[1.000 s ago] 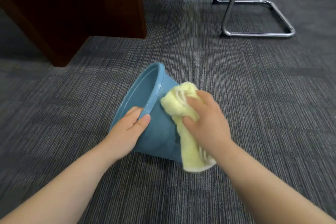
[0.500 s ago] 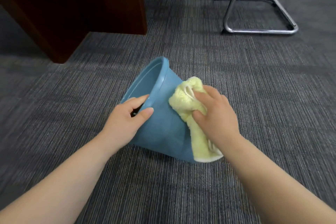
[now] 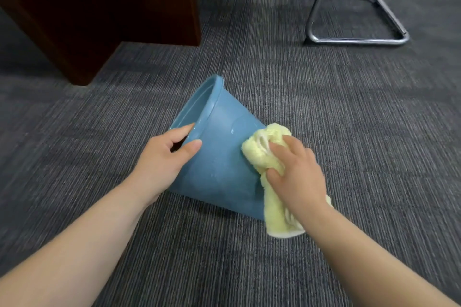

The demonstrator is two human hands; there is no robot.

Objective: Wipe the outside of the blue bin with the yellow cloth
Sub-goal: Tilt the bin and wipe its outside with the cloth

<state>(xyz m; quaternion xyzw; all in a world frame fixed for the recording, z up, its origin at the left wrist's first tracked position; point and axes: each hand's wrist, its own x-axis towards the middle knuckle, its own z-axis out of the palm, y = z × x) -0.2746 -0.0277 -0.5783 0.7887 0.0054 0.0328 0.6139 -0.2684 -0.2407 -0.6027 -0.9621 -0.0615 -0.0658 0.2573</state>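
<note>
Blue bin; pale yellow cloth; grey striped carpet

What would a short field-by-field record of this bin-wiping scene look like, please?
bin: blue plastic bin, tipped onto its side, mouth facing up-left
cloth: bunched yellow terry cloth, against the bin's outer wall near the base
left hand: left hand grips the bin's rim, thumb outside
right hand: right hand holds the cloth, pressing it on the bin
floor: grey ribbed carpet, under the bin
background: dark wooden desk panel; chrome tubular chair frame
</note>
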